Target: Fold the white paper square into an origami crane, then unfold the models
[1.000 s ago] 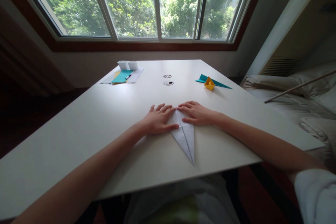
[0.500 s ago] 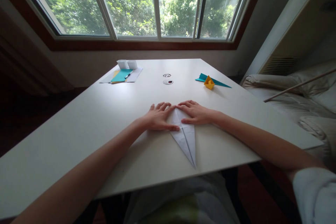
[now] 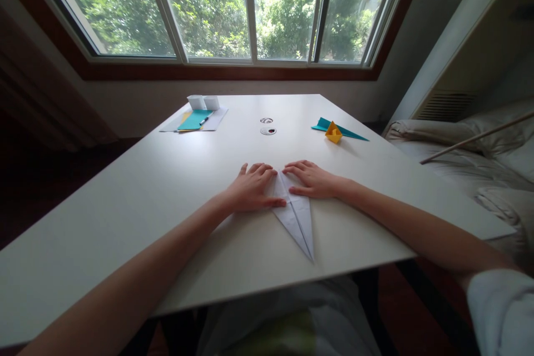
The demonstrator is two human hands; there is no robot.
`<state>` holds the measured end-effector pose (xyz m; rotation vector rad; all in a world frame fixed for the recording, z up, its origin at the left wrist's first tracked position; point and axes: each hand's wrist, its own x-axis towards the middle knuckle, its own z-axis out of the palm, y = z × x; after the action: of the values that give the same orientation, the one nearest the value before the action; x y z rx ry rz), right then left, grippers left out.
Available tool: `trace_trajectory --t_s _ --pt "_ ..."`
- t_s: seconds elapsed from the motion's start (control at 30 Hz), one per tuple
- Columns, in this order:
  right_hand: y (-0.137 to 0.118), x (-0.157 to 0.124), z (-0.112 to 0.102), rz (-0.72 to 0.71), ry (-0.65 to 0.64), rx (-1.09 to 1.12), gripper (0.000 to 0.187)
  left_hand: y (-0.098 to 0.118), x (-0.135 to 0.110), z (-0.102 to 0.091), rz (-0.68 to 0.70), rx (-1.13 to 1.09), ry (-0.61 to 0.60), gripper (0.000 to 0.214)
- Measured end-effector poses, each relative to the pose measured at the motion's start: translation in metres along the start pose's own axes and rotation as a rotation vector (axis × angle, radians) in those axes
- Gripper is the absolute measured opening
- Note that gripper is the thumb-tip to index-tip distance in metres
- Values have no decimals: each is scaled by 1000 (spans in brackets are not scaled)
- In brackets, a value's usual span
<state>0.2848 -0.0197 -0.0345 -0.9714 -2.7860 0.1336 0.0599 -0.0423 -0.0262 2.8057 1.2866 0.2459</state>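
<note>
A white sheet of paper (image 3: 299, 219), folded into a long kite shape, lies on the table near its front edge. Its narrow point faces me, and a crease or seam runs down its middle. My left hand (image 3: 253, 188) rests at its upper left, open, with the thumb laid across the paper and the fingers partly spread. From the other side my right hand (image 3: 312, 180) lies flat on the upper right edge, open, its thumb pointing to the centre seam. Both sets of fingertips are close to the paper's far tip, and the hands hide parts of its upper edges.
Far left on the white table (image 3: 167, 189) are coloured sheets (image 3: 195, 120), a pen (image 3: 204, 120) and white folded paper boxes (image 3: 197, 102). Two round pieces (image 3: 268, 130) lie mid-table. To the right sit a yellow paper boat (image 3: 333, 132) and a teal paper plane (image 3: 352, 132).
The paper's near tip has shifted slightly away from me and to the right. Both hands stay nearly in place, with a slightly wider gap between their fingertips.
</note>
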Motion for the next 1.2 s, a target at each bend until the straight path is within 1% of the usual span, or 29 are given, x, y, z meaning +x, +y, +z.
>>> trace_trajectory --t_s 0.3,0.53,0.9,1.03,1.2 --pt "1 -1 0 7 0 -6 58 4 -1 2 21 22 25 78" --pt "2 -2 -1 6 3 -12 57 7 -1 2 14 12 -34 72" --pt "4 -2 1 0 7 -17 59 9 -1 5 -20 15 -114 75" --pt "4 -2 2 -1 6 -14 60 8 0 6 -17 26 -126 75" --pt "4 -3 2 3 3 -9 60 6 2 3 0 37 -112 79"
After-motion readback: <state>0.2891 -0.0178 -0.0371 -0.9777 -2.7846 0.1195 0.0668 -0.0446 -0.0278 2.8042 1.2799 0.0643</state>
